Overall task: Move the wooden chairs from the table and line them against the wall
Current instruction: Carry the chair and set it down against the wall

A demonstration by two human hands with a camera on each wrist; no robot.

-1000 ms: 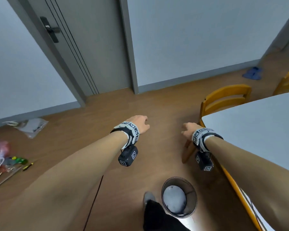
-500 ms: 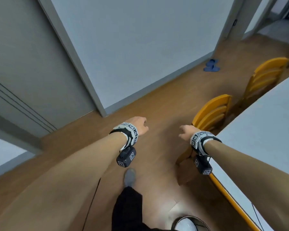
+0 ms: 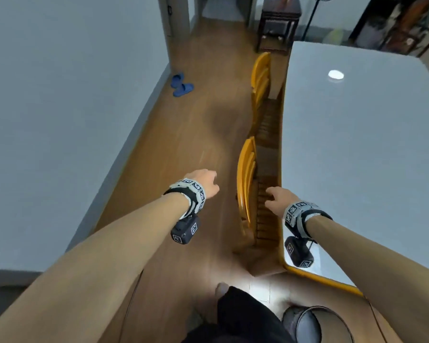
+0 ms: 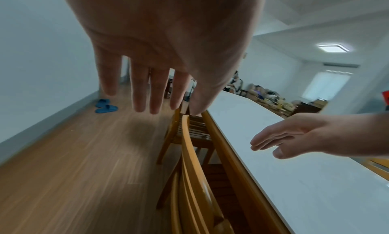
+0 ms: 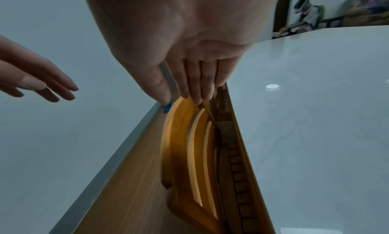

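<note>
While the near chair [image 3: 245, 184] sits tucked under the table [image 3: 357, 144], its curved, slatted backrest runs away from you along the table edge, just ahead of and between your hands. Your right hand [image 3: 276, 200] is nearer, over the ribbed seat beside the backrest; your left hand [image 3: 203, 180] hovers over the wood-grain floor [image 3: 174, 169]. Both have fingers loosely extended and grip nothing. A second chair [image 3: 259, 80] stands further along. The wall [image 3: 72, 107] lies to your left, smooth and pale.
</note>
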